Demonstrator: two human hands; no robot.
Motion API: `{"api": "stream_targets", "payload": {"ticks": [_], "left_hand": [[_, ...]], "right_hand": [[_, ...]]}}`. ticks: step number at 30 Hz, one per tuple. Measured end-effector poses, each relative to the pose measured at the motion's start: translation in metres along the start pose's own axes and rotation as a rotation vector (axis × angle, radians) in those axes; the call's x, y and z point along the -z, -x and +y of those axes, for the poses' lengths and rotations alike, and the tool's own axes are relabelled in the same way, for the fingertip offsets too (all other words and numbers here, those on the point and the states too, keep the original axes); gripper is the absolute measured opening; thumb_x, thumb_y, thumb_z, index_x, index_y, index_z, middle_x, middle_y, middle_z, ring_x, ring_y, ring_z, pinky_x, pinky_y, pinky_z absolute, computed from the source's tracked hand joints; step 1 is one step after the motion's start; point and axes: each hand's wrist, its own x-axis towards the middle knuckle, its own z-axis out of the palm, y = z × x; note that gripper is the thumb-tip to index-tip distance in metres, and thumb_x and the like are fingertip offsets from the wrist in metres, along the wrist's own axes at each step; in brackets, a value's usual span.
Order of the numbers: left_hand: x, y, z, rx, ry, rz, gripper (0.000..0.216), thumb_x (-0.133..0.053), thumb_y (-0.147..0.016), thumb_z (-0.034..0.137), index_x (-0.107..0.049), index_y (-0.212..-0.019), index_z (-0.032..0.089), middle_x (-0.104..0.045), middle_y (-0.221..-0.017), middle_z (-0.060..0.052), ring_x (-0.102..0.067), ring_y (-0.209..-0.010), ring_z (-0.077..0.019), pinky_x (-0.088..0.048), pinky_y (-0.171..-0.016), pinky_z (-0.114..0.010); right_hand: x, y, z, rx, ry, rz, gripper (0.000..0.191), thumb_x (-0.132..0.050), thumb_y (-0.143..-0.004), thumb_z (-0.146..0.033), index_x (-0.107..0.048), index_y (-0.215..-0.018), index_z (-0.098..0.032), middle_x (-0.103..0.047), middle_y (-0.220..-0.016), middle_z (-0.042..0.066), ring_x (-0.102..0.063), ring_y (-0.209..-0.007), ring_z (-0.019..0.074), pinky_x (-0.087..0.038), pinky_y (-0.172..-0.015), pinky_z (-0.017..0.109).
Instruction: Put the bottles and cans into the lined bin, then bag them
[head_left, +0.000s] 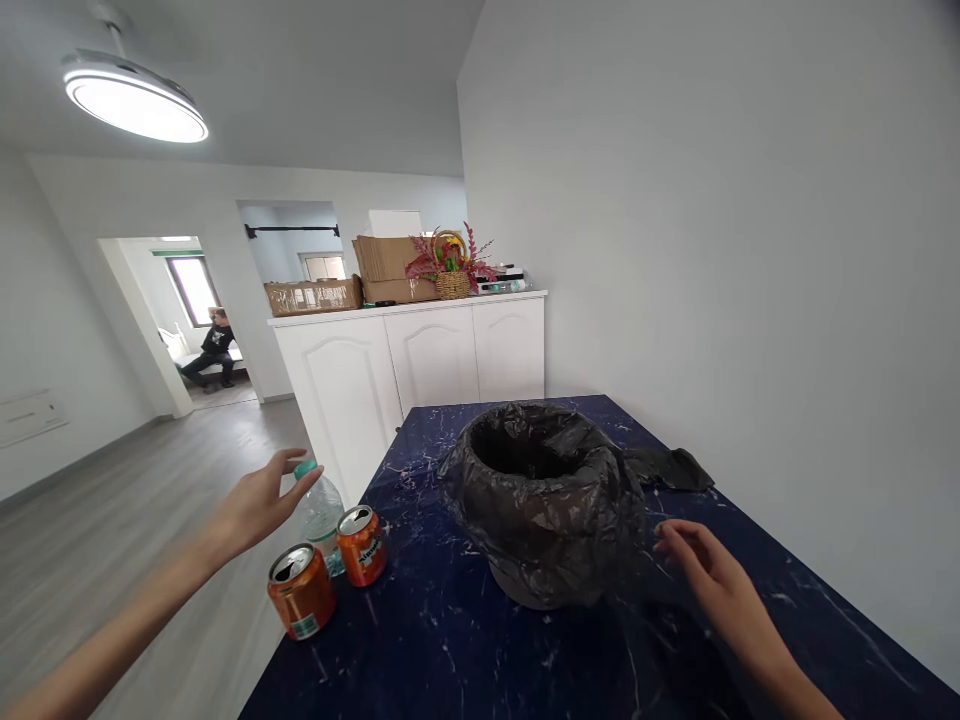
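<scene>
My left hand (262, 500) has its thumb and fingers around the green cap of a clear plastic bottle (321, 502), which stands upright at the table's left edge. Two orange drink cans with open tops, a nearer can (301, 592) and a farther can (361, 546), stand in front of and beside the bottle, partly hiding it. A bin lined with a black plastic bag (555, 510) stands mid-table, its mouth open and the bag folded over the rim. Just right of the bin, my right hand (701, 570) hovers with fingers loosely curled and apart, holding nothing visible.
The dark blue marbled table (450, 650) meets a white wall on the right. Black plastic (675, 468) lies behind the bin. Beyond is a white cabinet (435, 355) bearing cardboard boxes (315, 294) and a flower basket (452, 285). A person (216, 340) sits in a far room.
</scene>
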Motion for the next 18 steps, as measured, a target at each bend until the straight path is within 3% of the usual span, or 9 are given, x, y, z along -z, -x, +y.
{"api": "stream_targets", "payload": {"ticks": [3,5,7,8,10,12,14,18], "left_hand": [[0.0,0.004,0.009,-0.052,-0.019,0.01,0.065,-0.041,-0.097,0.073,-0.07,-0.122,0.02,-0.083,-0.108,-0.017,-0.08,-0.1,-0.0385,-0.06,-0.074,-0.041],[0.011,0.009,0.032,-0.081,-0.05,0.107,0.061,-0.039,-0.1,0.07,-0.069,-0.12,0.021,-0.084,-0.104,-0.014,-0.08,-0.09,-0.037,-0.058,-0.069,-0.04],[0.03,0.017,0.067,-0.12,-0.1,0.273,0.057,-0.039,-0.105,0.067,-0.064,-0.13,0.022,-0.083,-0.102,-0.009,-0.078,-0.076,-0.0339,-0.055,-0.064,-0.04],[0.041,0.021,0.087,-0.165,-0.117,0.402,0.055,-0.041,-0.107,0.064,-0.062,-0.135,0.023,-0.083,-0.107,-0.009,-0.078,-0.08,-0.0338,-0.056,-0.067,-0.04],[0.062,0.03,0.131,-0.276,-0.045,0.672,0.046,-0.047,-0.109,0.058,-0.061,-0.138,0.025,-0.079,-0.128,-0.008,-0.079,-0.102,-0.0332,-0.06,-0.084,-0.043],[0.077,0.038,0.172,-0.394,0.123,0.838,0.037,-0.058,-0.108,0.049,-0.062,-0.137,0.027,-0.078,-0.131,-0.005,-0.076,-0.119,-0.0297,-0.059,-0.1,-0.044],[0.083,0.042,0.207,-0.506,0.304,0.827,0.032,-0.062,-0.107,0.041,-0.062,-0.135,0.027,-0.078,-0.131,-0.004,-0.074,-0.124,-0.0254,-0.059,-0.107,-0.043],[0.066,0.037,0.253,-0.61,0.55,0.614,0.025,-0.065,-0.106,0.037,-0.065,-0.128,0.024,-0.079,-0.127,-0.004,-0.076,-0.12,-0.0217,-0.06,-0.108,-0.04]], "right_hand": [[-0.007,0.01,0.02,-0.009,0.027,-0.097,0.054,-0.063,-0.089,-0.076,-0.072,-0.104,-0.025,-0.079,-0.094,0.008,-0.078,-0.094,0.0295,-0.062,-0.079,0.034],[-0.01,0.016,0.029,-0.006,0.054,-0.146,0.053,-0.061,-0.09,-0.076,-0.072,-0.102,-0.026,-0.08,-0.092,0.008,-0.079,-0.091,0.0294,-0.062,-0.077,0.034],[-0.011,0.021,0.033,0.002,0.09,-0.186,0.052,-0.06,-0.092,-0.075,-0.071,-0.104,-0.026,-0.08,-0.094,0.008,-0.079,-0.087,0.0285,-0.062,-0.073,0.034],[-0.011,0.024,0.034,0.008,0.109,-0.204,0.051,-0.059,-0.093,-0.075,-0.071,-0.105,-0.026,-0.08,-0.095,0.009,-0.078,-0.085,0.028,-0.061,-0.071,0.033],[-0.012,0.027,0.033,0.024,0.136,-0.228,0.05,-0.057,-0.095,-0.074,-0.07,-0.106,-0.026,-0.08,-0.097,0.009,-0.077,-0.081,0.0272,-0.06,-0.07,0.034],[-0.012,0.028,0.03,0.039,0.148,-0.24,0.05,-0.056,-0.096,-0.073,-0.07,-0.106,-0.027,-0.08,-0.097,0.009,-0.077,-0.083,0.0274,-0.06,-0.072,0.034],[-0.012,0.028,0.028,0.045,0.149,-0.245,0.05,-0.055,-0.097,-0.073,-0.07,-0.106,-0.026,-0.079,-0.098,0.009,-0.078,-0.089,0.0277,-0.06,-0.075,0.034],[-0.01,0.027,0.028,0.017,0.147,-0.247,0.054,-0.051,-0.099,-0.075,-0.071,-0.111,-0.026,-0.079,-0.098,0.009,-0.077,-0.084,0.0263,-0.059,-0.07,0.032]]}}
